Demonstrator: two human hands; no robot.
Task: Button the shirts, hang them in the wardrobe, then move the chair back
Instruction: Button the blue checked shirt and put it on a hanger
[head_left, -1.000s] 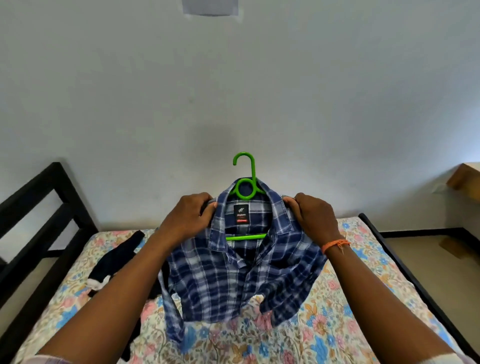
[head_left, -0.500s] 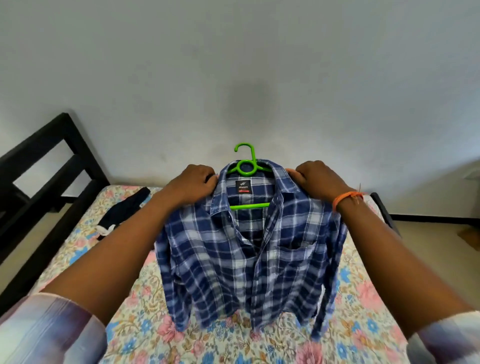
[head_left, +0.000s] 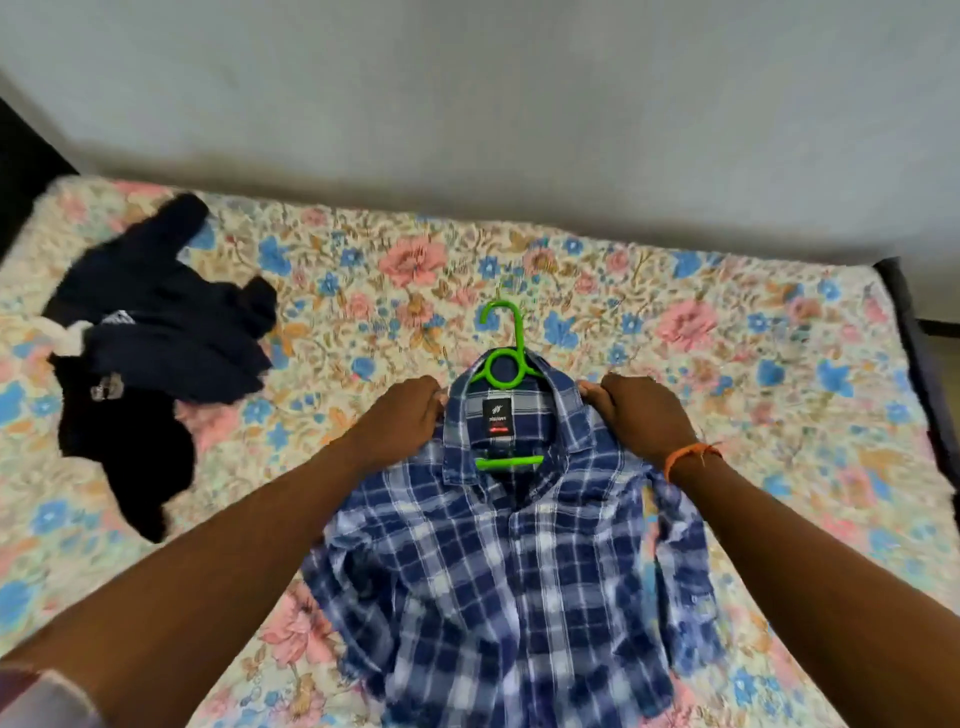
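Lowered since half a second ago: shirt (head_left: 498, 582), then held up before the wall, now over the bed (head_left: 727, 322), front open. Our left hand (head_left: 400, 421) and right hand (head_left: 639, 415) grip its shoulders, fingers curled into the cloth beside the collar. Green hanger (head_left: 506, 364) inside the neck, hook pointing to 12 o'clock. Dark clothes (head_left: 156, 353) heaped at 10 o'clock, well apart. Orange band (head_left: 688, 454) on our right wrist. Our forearms cover part of the sleeves.

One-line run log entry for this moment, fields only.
step: button shirt | both hands grip plaid shirt shoulders | green hanger inside | on floral bed | front open
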